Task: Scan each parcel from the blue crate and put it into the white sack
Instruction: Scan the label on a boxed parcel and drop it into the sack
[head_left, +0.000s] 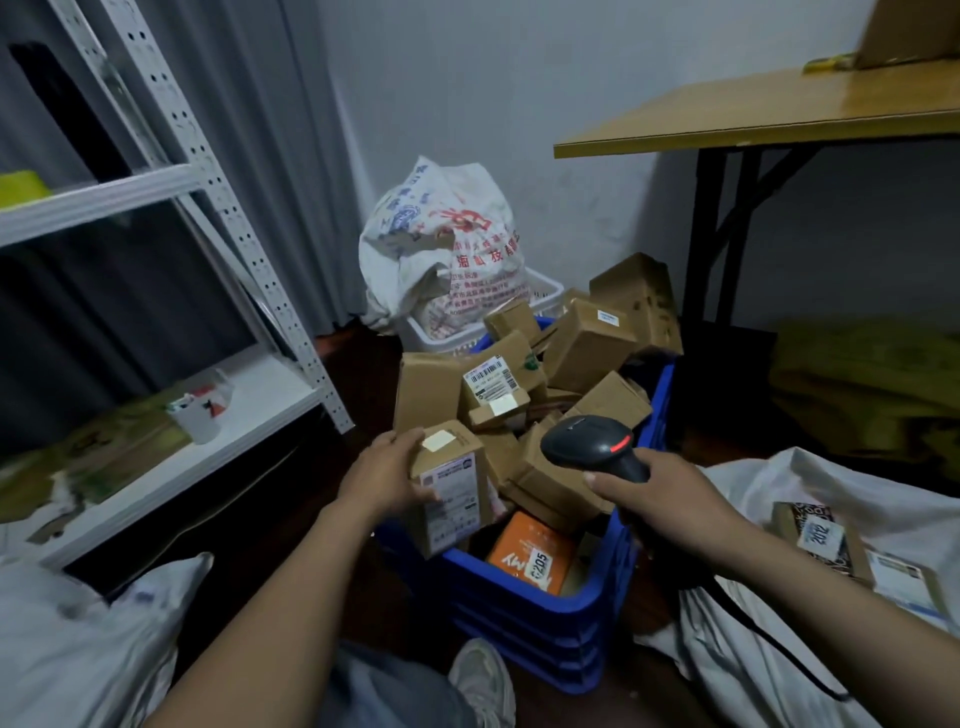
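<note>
Gripping a small brown cardboard parcel (451, 486) at the blue plastic crate's (524, 613) near-left corner, my left hand (382, 475) tilts its label away; my right hand (670, 501), wrapped round the black handheld scanner (592, 444), may misread it, well short of the white sack (753, 639).

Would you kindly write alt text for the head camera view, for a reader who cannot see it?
A person's left hand grips a small labelled cardboard parcel at the edge of a blue crate heaped with boxes, while the right hand aims a black barcode scanner towards it. A white sack lies open to the right.
</note>
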